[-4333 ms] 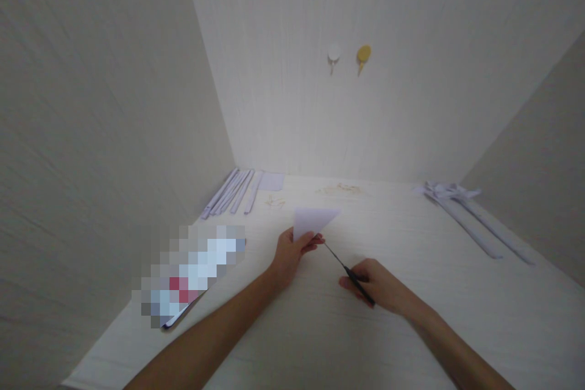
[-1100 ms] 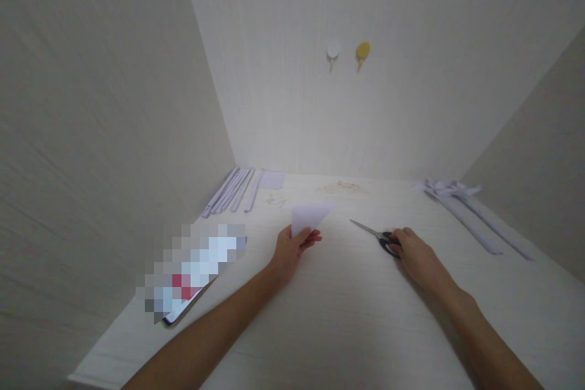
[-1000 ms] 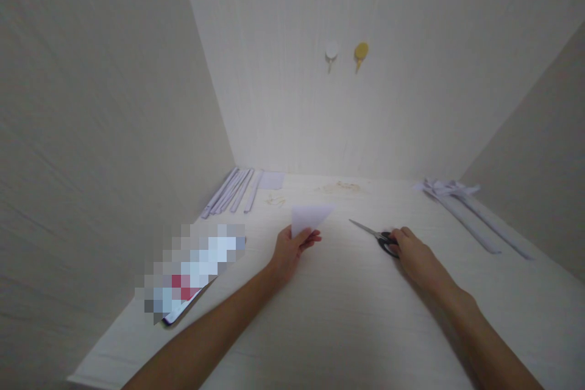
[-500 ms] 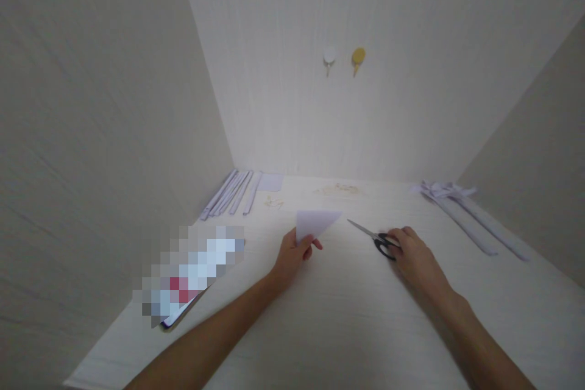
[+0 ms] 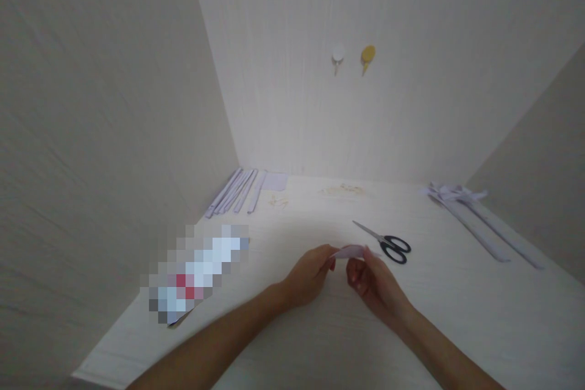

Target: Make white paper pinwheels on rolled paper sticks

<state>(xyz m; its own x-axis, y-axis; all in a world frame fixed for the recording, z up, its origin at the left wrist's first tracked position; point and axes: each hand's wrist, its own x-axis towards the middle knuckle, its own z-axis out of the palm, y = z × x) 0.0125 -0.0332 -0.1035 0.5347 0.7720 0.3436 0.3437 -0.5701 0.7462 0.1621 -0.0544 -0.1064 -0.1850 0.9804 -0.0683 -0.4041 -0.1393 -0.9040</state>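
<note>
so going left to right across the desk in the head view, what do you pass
blurred flat object → bundle of pale lilac paper strips → left hand → right hand → black-handled scissors → long folded white paper strips

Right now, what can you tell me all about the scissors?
The scissors lie flat on the pale table, with nothing touching them. They have two black loop handles and thin silvery blades that look closed, pointing away to the left. They sit just beyond the right hand.

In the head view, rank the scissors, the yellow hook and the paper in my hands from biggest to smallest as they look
1. Scissors.
2. Paper, seen nearly edge-on and partly hidden by the fingers, so this rank is unsure.
3. Yellow hook, though it is farther away.
</note>
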